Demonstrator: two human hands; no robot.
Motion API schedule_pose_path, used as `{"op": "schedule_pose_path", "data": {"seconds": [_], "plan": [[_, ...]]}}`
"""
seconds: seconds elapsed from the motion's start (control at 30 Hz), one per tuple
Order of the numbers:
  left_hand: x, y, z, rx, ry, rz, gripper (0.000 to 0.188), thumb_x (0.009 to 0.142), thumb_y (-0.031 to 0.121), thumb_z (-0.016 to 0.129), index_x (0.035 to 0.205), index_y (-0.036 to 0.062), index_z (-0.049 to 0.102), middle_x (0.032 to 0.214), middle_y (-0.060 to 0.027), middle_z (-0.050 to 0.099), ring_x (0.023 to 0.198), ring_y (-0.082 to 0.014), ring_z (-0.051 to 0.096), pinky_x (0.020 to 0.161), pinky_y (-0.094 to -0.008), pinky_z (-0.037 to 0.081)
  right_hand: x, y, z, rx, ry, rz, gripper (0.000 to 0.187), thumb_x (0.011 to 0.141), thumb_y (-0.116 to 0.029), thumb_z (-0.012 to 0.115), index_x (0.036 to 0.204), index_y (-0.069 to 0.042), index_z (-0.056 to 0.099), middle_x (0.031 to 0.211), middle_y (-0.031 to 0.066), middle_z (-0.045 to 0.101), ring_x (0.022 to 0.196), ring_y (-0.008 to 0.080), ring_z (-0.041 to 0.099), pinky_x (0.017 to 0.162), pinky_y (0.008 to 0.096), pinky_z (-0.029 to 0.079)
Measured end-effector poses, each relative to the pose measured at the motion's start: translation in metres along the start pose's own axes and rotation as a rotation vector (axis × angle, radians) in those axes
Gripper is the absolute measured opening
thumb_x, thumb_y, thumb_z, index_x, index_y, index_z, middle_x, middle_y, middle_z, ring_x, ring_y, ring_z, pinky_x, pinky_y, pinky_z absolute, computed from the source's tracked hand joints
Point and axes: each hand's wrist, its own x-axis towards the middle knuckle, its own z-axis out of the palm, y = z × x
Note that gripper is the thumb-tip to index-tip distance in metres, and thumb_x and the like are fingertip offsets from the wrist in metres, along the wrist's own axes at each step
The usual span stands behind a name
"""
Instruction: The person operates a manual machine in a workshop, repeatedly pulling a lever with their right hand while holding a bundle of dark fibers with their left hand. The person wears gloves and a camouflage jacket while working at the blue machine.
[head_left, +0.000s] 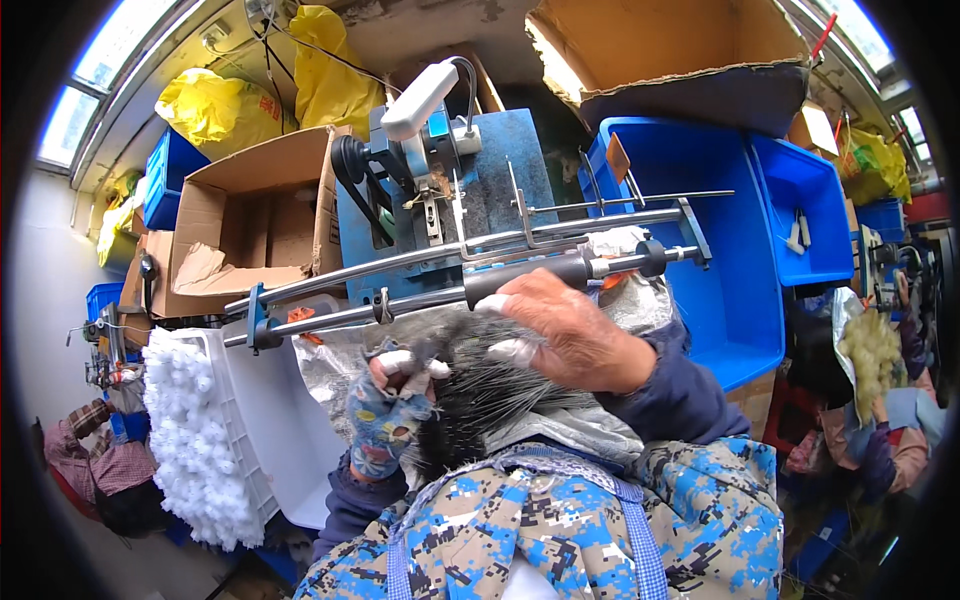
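My left hand (385, 405), in a floral fingerless glove with white-wrapped fingertips, pinches dark hair-like bristles (480, 375) at their left end. The bristles fan out to the right over my lap, below the machine's bars. Above them is my right hand (575, 335), its thumb and forefinger apart and wrapped in white at the tips. Its forefinger is by the lower edge of a black roller (530, 280) on the front steel bar; whether it touches is unclear. Silvery sheeting (585, 425) lies beneath the bristles.
A blue machine (500, 170) with a belt wheel stands ahead. Steel rods (620, 220) cross before me. To the left are a white crate (290, 420), white fluffy pieces (190, 430) and a cardboard box (250, 225). A large blue bin (735, 310) is at right. Other people work at both sides.
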Motion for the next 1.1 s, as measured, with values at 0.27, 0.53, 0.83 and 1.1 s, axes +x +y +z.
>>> {"op": "schedule_pose_path", "data": {"seconds": [0.27,0.53,0.83,1.1], "plan": [[-0.012,-0.018,-0.027,0.202,-0.116,0.057,0.028,0.072,-0.001,0.065,0.1,-0.0009,0.06,0.082,-0.0071,0.062,0.071,-0.0156,0.063,0.062,-0.0247,0.048,0.021,-0.01,-0.018,1.257,0.369,0.111,0.022,0.093,-0.011,0.043,0.092,0.007,0.056,0.073,0.0164,0.059,0.069,0.0245,0.06,0.065,0.0368,0.05],[-0.001,-0.012,-0.015,0.501,-0.191,0.327,0.027,0.074,0.0,0.064,0.1,0.0041,0.061,0.081,-0.0082,0.065,0.074,-0.0197,0.065,0.062,-0.0284,0.049,0.086,0.055,-0.02,-0.662,0.159,0.027,0.013,0.076,-0.005,0.056,0.085,-0.006,0.065,0.078,0.011,0.058,0.074,0.0249,0.056,0.061,0.0329,0.045],[-0.009,-0.012,-0.016,0.231,-0.057,0.102,0.024,0.075,0.0,0.063,0.099,-0.0022,0.059,0.081,-0.0105,0.066,0.074,-0.0172,0.064,0.066,-0.025,0.049,0.102,0.094,0.01,-0.902,0.009,0.213,0.013,0.075,-0.01,0.054,0.084,-0.008,0.063,0.091,0.0127,0.056,0.089,0.0274,0.054,0.073,0.04,0.044],[-0.004,-0.015,-0.013,0.393,-0.119,0.2,0.023,0.075,-0.002,0.062,0.098,-0.0002,0.06,0.079,-0.0103,0.066,0.072,-0.0177,0.065,0.063,-0.0258,0.049,0.101,0.096,0.013,-0.881,0.027,0.199,0.014,0.075,-0.009,0.052,0.086,-0.008,0.061,0.089,0.0103,0.058,0.088,0.0269,0.055,0.073,0.0406,0.043]]}}
